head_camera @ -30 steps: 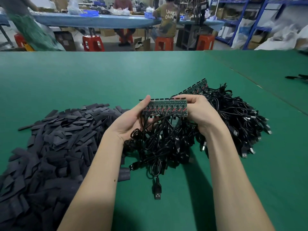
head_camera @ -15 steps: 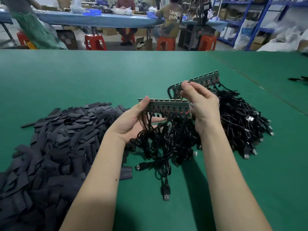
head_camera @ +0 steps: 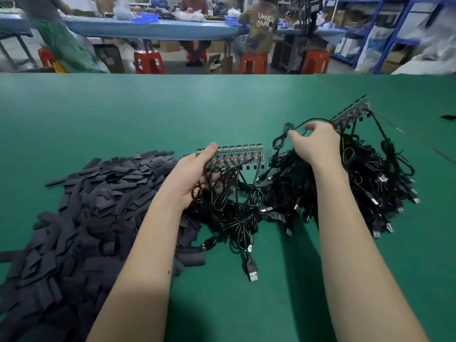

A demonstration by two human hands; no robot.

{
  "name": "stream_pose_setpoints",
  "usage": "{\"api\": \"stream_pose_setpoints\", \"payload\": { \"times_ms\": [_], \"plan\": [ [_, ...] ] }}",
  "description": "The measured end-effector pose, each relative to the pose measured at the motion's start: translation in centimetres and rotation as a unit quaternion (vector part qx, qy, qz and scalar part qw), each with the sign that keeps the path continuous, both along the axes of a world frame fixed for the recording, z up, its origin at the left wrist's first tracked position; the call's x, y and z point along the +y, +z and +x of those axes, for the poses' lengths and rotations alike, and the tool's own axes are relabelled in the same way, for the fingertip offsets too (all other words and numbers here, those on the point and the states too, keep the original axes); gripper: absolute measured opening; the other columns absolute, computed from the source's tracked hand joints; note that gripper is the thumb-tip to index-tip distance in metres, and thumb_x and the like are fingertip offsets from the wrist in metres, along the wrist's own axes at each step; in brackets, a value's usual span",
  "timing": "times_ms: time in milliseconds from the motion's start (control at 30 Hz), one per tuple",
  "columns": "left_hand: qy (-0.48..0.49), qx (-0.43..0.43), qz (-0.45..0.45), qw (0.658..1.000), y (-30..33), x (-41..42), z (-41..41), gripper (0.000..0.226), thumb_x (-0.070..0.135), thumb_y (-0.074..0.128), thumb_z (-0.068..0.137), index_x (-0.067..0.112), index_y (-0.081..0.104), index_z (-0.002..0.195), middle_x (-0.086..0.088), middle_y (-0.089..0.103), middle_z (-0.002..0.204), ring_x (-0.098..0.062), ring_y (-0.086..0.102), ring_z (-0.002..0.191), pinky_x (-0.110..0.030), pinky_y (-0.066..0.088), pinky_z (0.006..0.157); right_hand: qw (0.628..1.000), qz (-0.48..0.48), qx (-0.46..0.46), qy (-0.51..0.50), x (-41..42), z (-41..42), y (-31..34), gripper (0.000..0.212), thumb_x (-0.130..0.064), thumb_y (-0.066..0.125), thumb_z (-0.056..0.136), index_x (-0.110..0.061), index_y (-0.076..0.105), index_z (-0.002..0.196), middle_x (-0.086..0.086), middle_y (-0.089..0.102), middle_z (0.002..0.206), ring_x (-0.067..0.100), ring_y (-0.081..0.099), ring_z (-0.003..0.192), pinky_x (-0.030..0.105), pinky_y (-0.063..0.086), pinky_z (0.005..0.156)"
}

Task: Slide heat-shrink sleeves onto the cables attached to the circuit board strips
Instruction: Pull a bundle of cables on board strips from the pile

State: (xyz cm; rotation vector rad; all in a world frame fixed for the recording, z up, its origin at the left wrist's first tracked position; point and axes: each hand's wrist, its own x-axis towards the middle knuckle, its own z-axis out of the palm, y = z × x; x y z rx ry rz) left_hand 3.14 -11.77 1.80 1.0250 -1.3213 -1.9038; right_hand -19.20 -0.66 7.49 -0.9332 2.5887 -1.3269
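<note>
My left hand (head_camera: 195, 175) holds a circuit board strip (head_camera: 237, 155) by its left end, thumb on top, with black USB cables (head_camera: 234, 211) hanging from it onto the green table (head_camera: 148, 114). My right hand (head_camera: 317, 144) grips a second circuit board strip (head_camera: 351, 113), lifted and tilted up to the right, its cables trailing down into the cable heap (head_camera: 365, 183). A big pile of flat black heat-shrink sleeves (head_camera: 81, 218) lies to the left, under my left forearm.
A loose USB plug (head_camera: 253, 272) lies near the table's front middle. A seam in the table cover (head_camera: 419, 144) runs along the right. Beyond the far edge are red stools (head_camera: 148, 61), a blue table and seated people.
My right hand has carried the second strip further right and away from the first, pulling its cables up out of the heap. My left hand keeps the first strip in place.
</note>
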Motion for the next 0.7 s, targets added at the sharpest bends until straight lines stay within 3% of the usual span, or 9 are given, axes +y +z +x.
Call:
{"api": "stream_pose_setpoints", "payload": {
  "times_ms": [67,133,200,300,367,467,600,700],
  "plan": [
    [0.038,-0.017,-0.009,0.999,-0.4,-0.2,-0.4,0.063,0.051,0.072,0.09,0.008,0.056,0.133,-0.011,0.064,0.111,-0.012,0.072,0.06,-0.028,0.055,0.054,1.0,0.02,-0.008,-0.009,-0.6,-0.8,0.1,0.044,-0.032,0.063,0.093,-0.011,0.063,0.131,0.008,0.063,0.132,0.024,0.054,0.127,0.034,0.044,0.097],
    [0.059,-0.013,-0.01,0.998,-0.3,-0.2,-0.6,0.041,0.045,0.07,0.093,0.011,0.063,0.115,-0.011,0.067,0.117,-0.011,0.072,0.059,-0.022,0.051,0.041,0.999,0.028,-0.029,-0.017,-1.2,-1.5,0.2,0.033,-0.029,0.062,0.089,-0.016,0.07,0.118,0.005,0.067,0.122,0.021,0.06,0.116,0.03,0.045,0.085],
    [0.061,-0.005,-0.003,0.998,-0.1,-0.2,-0.7,0.029,0.041,0.07,0.094,0.015,0.063,0.106,-0.012,0.066,0.125,-0.011,0.072,0.058,-0.022,0.051,0.04,0.997,0.012,-0.072,-0.026,-1.7,-2.6,0.5,0.023,-0.027,0.061,0.086,-0.018,0.073,0.104,0.002,0.072,0.105,0.019,0.066,0.1,0.031,0.051,0.081],
    [0.069,-0.004,-0.008,0.998,0.2,0.1,-0.7,0.037,0.04,0.069,0.095,0.011,0.061,0.117,-0.013,0.062,0.131,-0.012,0.073,0.059,-0.026,0.056,0.044,0.987,-0.053,-0.148,-0.046,-1.8,-3.9,0.6,0.011,-0.024,0.062,0.079,-0.015,0.066,0.082,0.002,0.074,0.071,0.018,0.07,0.071,0.038,0.061,0.08],
    [0.075,-0.002,-0.01,0.997,0.4,0.3,-0.8,0.051,0.039,0.069,0.095,0.007,0.056,0.132,-0.013,0.058,0.137,-0.013,0.073,0.06,-0.029,0.059,0.047,0.986,-0.058,-0.149,-0.056,-1.9,-4.4,0.3,0.01,-0.022,0.06,0.076,-0.013,0.065,0.076,0.003,0.072,0.06,0.018,0.072,0.065,0.04,0.062,0.081],
    [0.078,0.0,-0.015,0.997,0.6,0.7,-1.0,0.059,0.04,0.069,0.096,0.005,0.05,0.14,-0.016,0.052,0.145,-0.013,0.073,0.06,-0.033,0.063,0.054,0.991,-0.05,-0.117,-0.034,-2.2,-4.0,-0.1,0.012,-0.024,0.061,0.079,-0.013,0.063,0.078,0.004,0.073,0.065,0.019,0.075,0.07,0.043,0.062,0.082],
    [0.074,0.008,-0.025,0.997,0.8,1.0,-1.4,0.037,0.042,0.067,0.096,0.014,0.061,0.119,-0.011,0.058,0.139,-0.013,0.075,0.066,-0.03,0.06,0.053,0.978,-0.105,-0.147,0.102,-1.5,0.1,-0.4,0.035,-0.047,0.068,0.09,-0.016,0.068,0.107,-0.001,0.075,0.088,0.009,0.074,0.07,0.027,0.062,0.072],
    [0.076,0.034,0.019,0.996,0.8,1.3,-2.1,0.061,0.048,0.067,0.094,0.013,0.051,0.141,-0.005,0.059,0.14,-0.018,0.077,0.091,-0.048,0.057,0.093,0.931,-0.022,-0.256,0.258,-0.1,3.7,-1.5,0.054,-0.07,0.066,0.082,-0.027,0.067,0.115,-0.008,0.077,0.102,0.013,0.075,0.091,0.034,0.061,0.08]
  ]
}}
